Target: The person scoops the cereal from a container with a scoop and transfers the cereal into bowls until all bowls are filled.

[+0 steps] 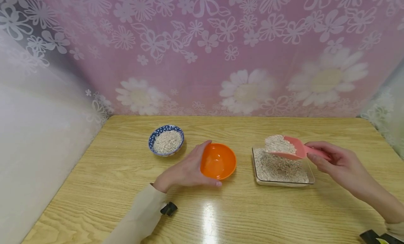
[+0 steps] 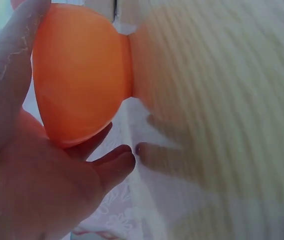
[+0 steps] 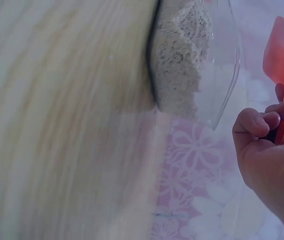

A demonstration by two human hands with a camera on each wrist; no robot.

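Flakes [image 1: 279,143] are heaping in the pink scoop [image 1: 298,146], which is hovering above the clear tray [image 1: 284,184] toward the right of the worktop [image 1: 246,212]. The right hand [image 1: 342,163] is holding the scoop, its grip clamping around the handle. More flakes are lying in the tray, and the scoop is hiding part of its far rim. Left of the tray and apart from it, the orange bowl [image 1: 219,161] is standing upright; the left hand [image 1: 188,168] is holding it, grip curving around its left side. That hand's fingers are lying between the orange bowl and the blue-patterned bowl [image 1: 152,140], which is sitting farther back and left, also containing flakes. Behind the worktop, a pink floral cloth [image 1: 189,68] is hanging.
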